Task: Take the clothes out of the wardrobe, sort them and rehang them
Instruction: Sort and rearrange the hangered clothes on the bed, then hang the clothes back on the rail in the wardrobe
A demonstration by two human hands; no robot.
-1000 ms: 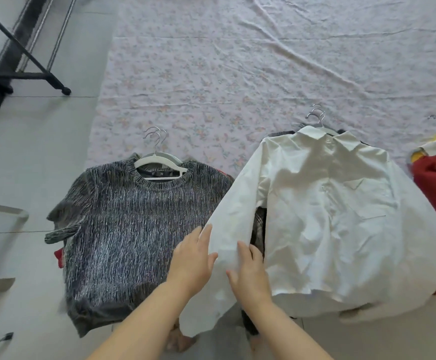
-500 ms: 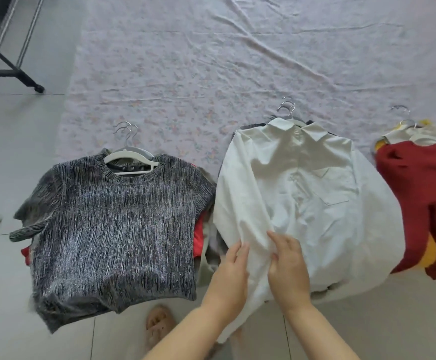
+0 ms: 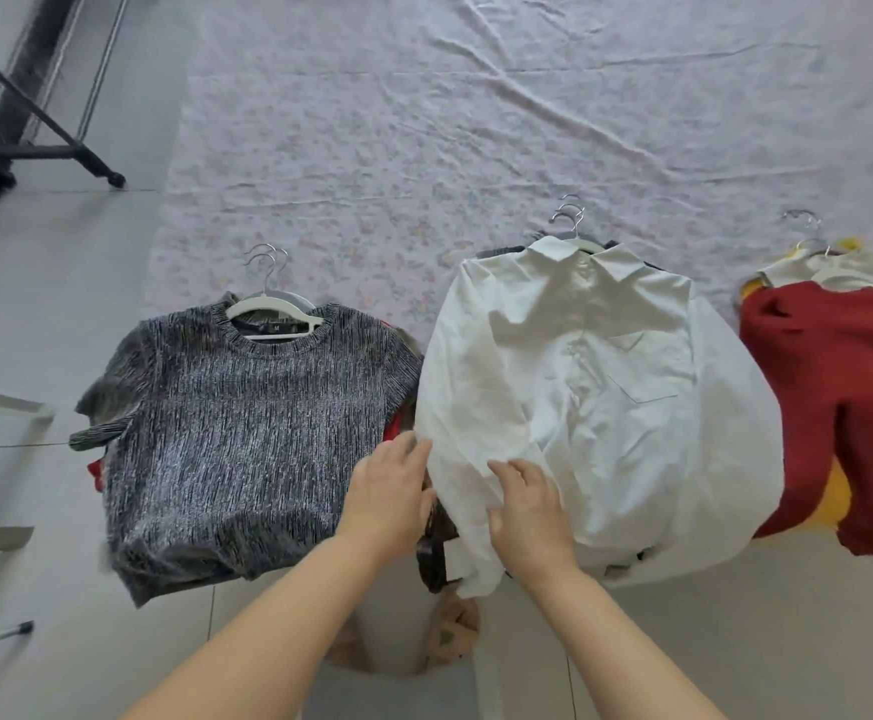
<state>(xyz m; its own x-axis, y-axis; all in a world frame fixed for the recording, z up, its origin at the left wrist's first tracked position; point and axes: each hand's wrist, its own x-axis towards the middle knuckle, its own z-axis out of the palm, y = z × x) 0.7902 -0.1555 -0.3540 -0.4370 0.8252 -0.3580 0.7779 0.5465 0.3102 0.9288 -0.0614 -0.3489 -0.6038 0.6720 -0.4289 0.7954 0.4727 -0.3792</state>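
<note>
Hands work at the middle pile: left hand (image 3: 390,498) and right hand (image 3: 528,517) both lie flat, fingers straight, pinching nothing. Three hangered piles lie side by side at the edge of the sheet (image 3: 424,122): sweater (image 3: 237,433), shirt (image 3: 606,387), red garment (image 3: 839,381). A second ago the sleeve (image 3: 455,433) overlapped the sweater; now it is folded along the shirt's body, so the piles appear separated. The right hand presses the sleeve, and the left touches its outer edge, between shirt and sweater.

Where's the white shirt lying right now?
In the head view the white shirt lies right of centre, between the grey knit sweater and the red garment, with the right hand on its sleeve.
</note>
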